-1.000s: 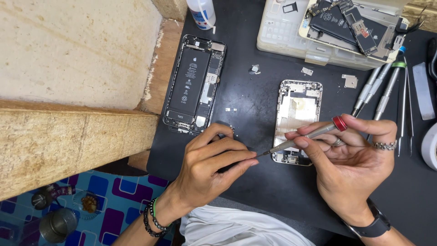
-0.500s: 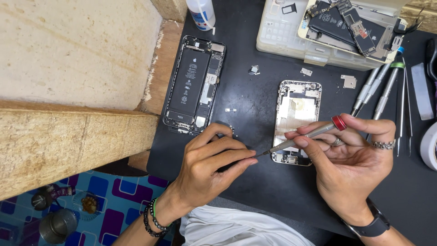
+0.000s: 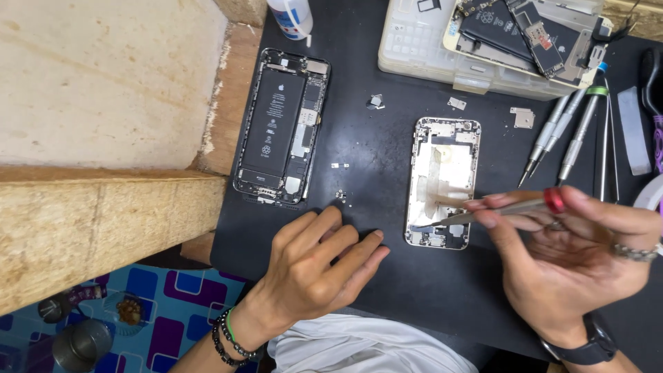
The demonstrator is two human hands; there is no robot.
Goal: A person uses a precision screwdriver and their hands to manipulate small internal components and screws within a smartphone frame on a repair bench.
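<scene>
My right hand [image 3: 573, 259] holds a slim silver screwdriver with a red cap [image 3: 497, 211]. Its tip points left, at the lower part of an empty silver phone housing [image 3: 442, 181] lying on the black mat [image 3: 376, 145]. My left hand [image 3: 314, 266] rests flat on the mat, fingers spread, just left of the housing's bottom edge and holding nothing. An opened phone with a black battery [image 3: 280, 124] lies further left. A few tiny screws [image 3: 340, 195] sit on the mat between the two phones.
Several screwdrivers and tweezers [image 3: 570, 131] lie at the right. A clear parts box [image 3: 442, 48] with phone parts on it stands at the back. A white bottle [image 3: 290, 17] is at the top. Small metal plates [image 3: 523, 117] lie loose. A wooden ledge [image 3: 103, 207] borders the left.
My left hand has let go of the screwdriver's tip and dropped flat onto the mat. The right hand with the screwdriver has shifted slightly right, its tip now over the housing.
</scene>
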